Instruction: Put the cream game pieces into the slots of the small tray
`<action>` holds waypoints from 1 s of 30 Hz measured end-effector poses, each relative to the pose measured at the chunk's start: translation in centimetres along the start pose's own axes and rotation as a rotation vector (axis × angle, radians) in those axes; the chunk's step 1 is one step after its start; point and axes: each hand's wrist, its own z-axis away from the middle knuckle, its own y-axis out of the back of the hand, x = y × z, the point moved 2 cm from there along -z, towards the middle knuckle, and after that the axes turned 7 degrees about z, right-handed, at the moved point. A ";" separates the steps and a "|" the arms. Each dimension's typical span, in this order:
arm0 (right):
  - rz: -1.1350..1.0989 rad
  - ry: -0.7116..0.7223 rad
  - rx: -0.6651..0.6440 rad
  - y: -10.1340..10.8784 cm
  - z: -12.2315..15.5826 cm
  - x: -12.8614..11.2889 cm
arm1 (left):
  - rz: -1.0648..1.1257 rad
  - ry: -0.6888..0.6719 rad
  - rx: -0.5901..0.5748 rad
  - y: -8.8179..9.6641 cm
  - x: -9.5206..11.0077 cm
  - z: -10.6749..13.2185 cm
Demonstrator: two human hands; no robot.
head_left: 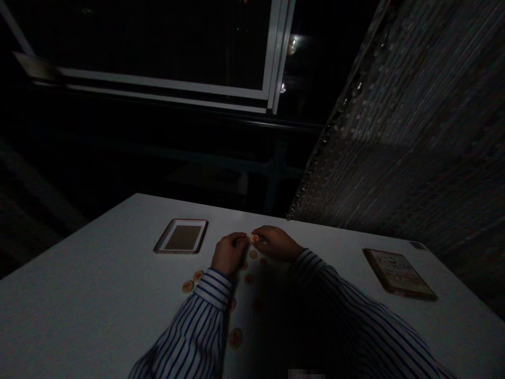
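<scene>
Between the thumb and fingertips of my right hand (279,243) is a round xiangqi piece (254,239) with a red mark, tilted up to face me. My left hand (228,253) is closed in a pinch close beside it; whatever its fingertips hold is hidden. Just below the fingertips, a plain-faced disc (253,253) lies on the white table (98,295). Several more pieces are scattered between my forearms, dim in shadow, among them a red-marked piece (235,338) nearer to me. Left of my left wrist, two pieces (188,286) lie side by side.
A shallow open box part (181,237) with a pale inner border sits at the back left. On the right lies a flat box with a printed cover (400,273). A small dark item (417,245) is at the far right corner. A beaded string curtain (394,131) hangs behind the table.
</scene>
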 end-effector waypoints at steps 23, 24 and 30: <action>0.281 -0.137 -0.218 -2.3 -1.1 1.5 | -0.718 -0.032 -0.016 5.0 -1.5 -0.4; 0.282 -0.122 -0.209 -2.4 -1.5 1.2 | -0.712 -0.026 -0.016 5.0 -1.5 -0.4; 0.294 -0.025 -0.181 -3.4 -3.7 -1.2 | -0.707 -0.039 -0.011 4.8 -1.5 -0.4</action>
